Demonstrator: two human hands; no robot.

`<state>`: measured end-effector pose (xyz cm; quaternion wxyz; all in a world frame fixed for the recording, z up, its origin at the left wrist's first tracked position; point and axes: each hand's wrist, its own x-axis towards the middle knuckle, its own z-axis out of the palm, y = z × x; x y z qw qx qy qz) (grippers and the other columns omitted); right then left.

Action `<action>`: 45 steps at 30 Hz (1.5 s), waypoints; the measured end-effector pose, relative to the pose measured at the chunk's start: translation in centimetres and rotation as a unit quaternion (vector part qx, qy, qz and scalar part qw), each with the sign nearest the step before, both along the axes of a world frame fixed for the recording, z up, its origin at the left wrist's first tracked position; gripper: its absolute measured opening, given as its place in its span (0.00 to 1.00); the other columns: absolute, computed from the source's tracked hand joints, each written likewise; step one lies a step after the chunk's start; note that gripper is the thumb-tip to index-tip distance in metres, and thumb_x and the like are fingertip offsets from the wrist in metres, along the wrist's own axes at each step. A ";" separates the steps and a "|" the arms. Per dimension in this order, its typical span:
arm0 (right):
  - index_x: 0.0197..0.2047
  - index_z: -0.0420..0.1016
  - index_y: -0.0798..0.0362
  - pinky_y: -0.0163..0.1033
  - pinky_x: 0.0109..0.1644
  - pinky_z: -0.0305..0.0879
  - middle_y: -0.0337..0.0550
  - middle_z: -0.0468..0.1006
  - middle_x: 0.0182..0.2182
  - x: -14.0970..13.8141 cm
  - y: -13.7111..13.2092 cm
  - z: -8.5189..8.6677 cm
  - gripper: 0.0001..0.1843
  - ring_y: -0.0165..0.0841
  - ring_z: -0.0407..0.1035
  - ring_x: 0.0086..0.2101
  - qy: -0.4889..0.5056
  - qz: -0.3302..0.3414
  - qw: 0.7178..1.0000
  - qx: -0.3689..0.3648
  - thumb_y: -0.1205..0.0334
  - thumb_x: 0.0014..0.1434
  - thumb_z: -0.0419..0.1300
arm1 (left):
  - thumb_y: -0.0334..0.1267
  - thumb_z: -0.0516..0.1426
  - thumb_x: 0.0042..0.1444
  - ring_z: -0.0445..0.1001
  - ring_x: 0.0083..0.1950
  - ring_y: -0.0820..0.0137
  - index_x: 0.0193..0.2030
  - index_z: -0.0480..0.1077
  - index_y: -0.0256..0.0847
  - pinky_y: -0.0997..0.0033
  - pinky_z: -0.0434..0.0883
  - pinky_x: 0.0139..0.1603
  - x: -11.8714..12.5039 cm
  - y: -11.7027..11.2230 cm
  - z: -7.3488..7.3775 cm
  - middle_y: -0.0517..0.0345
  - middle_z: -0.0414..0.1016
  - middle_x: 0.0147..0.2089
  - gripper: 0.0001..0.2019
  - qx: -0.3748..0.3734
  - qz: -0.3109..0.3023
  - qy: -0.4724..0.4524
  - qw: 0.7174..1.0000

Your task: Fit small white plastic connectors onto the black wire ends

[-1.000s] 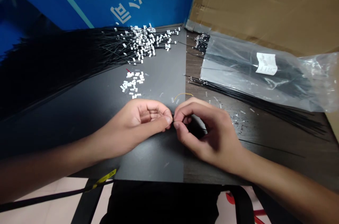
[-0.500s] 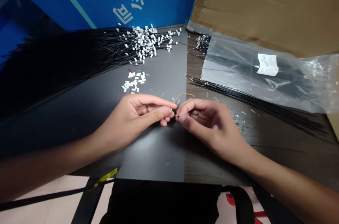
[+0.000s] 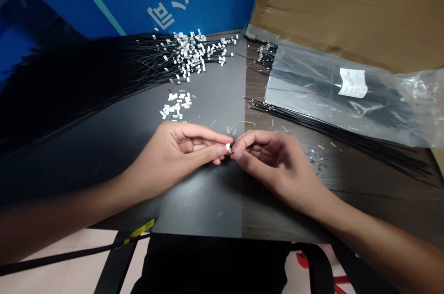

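My left hand (image 3: 183,148) and my right hand (image 3: 274,159) meet fingertip to fingertip over the dark table (image 3: 114,146). The left thumb and forefinger pinch a small white connector (image 3: 228,147). The right thumb and forefinger are pinched just right of it, apparently on the end of a thin black wire that is barely visible. Just beyond the left hand lies a small heap of loose white connectors (image 3: 175,106).
A big fan of black wires tipped with white connectors (image 3: 187,55) covers the back left. A clear plastic bag of wires (image 3: 333,95) with a white label lies at the right, loose black wires (image 3: 333,134) under it. A short yellow wire (image 3: 243,123) lies behind my hands. Blue board and cardboard stand behind.
Both hands rose slightly and the right hand's fingers uncurled toward the left. The white connector now shows between the left fingertips.
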<state>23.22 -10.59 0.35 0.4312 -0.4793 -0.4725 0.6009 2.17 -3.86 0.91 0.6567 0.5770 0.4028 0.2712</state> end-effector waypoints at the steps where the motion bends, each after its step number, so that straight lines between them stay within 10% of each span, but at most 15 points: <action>1: 0.35 0.83 0.53 0.36 0.41 0.70 0.40 0.84 0.33 0.0 0.0 0.0 0.07 0.30 0.75 0.33 0.002 -0.002 1.000 -0.002 0.65 0.61 0.77 | 0.27 0.71 0.58 0.86 0.34 0.71 0.41 0.91 0.40 0.79 0.85 0.42 0.0 0.0 0.0 0.53 0.90 0.35 0.07 0.008 0.000 0.001 1.000; 15: 0.34 0.81 0.51 0.37 0.38 0.72 0.42 0.84 0.32 -0.1 0.1 0.1 0.11 0.32 0.75 0.32 -0.022 -0.005 1.000 -0.002 0.57 0.61 0.77 | 0.29 0.72 0.58 0.86 0.37 0.71 0.42 0.91 0.43 0.79 0.85 0.43 -0.3 -0.1 -0.3 0.53 0.90 0.38 0.07 0.055 -0.010 0.004 0.998; 31: 0.34 0.80 0.53 0.35 0.37 0.69 0.41 0.82 0.32 -0.1 -0.2 0.1 0.05 0.30 0.73 0.33 -0.036 -0.004 0.999 0.011 0.70 0.58 0.72 | 0.28 0.73 0.60 0.85 0.38 0.76 0.42 0.92 0.49 0.86 0.82 0.46 -0.4 -0.3 -0.4 0.58 0.89 0.38 0.09 0.044 -0.016 -0.003 0.999; 45: 0.33 0.79 0.54 0.32 0.35 0.64 0.37 0.80 0.30 -0.2 -0.1 0.2 0.06 0.27 0.71 0.31 -0.008 0.006 1.000 -0.019 0.72 0.57 0.70 | 0.22 0.71 0.61 0.86 0.39 0.77 0.43 0.91 0.48 0.90 0.79 0.43 -0.5 -1.0 -0.3 0.62 0.90 0.40 0.14 0.233 -0.032 0.024 0.972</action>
